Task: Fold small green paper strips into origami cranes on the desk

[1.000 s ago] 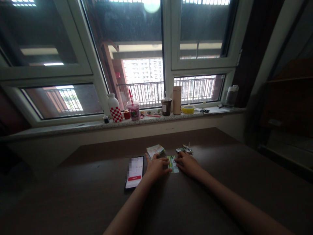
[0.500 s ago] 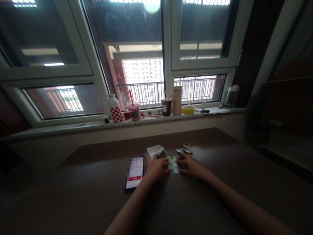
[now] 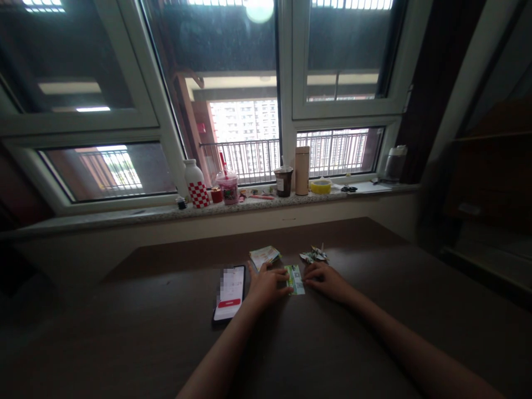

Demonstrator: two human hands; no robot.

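On the dark table lies a small green-and-white printed paper (image 3: 296, 281). My left hand (image 3: 266, 285) rests at its left edge, fingers stretched and apart, with the fingertips touching the paper. At the paper's right edge is my right hand (image 3: 326, 281), its fingers drawn together in a pinch at the border; how much paper lies between them is hard to make out. Just beyond my left fingers sits a small stack of printed papers (image 3: 265, 255). Folded paper pieces (image 3: 315, 254) lie beyond my right hand. A phone (image 3: 229, 293) with a lit screen is left of my left hand.
The table (image 3: 166, 354) meets a wall below a window. Along the stone sill (image 3: 257, 205) stand a checkered bottle (image 3: 196, 185), a pink drink cup (image 3: 228, 188), a dark drink cup (image 3: 283, 182), a tan flask (image 3: 302, 170), yellow tape (image 3: 320, 187) and scissors (image 3: 348, 189).
My right hand's fingers have drawn closer together and shifted slightly right, uncovering more of the paper's right side. My left hand, the phone and the other papers look unmoved.
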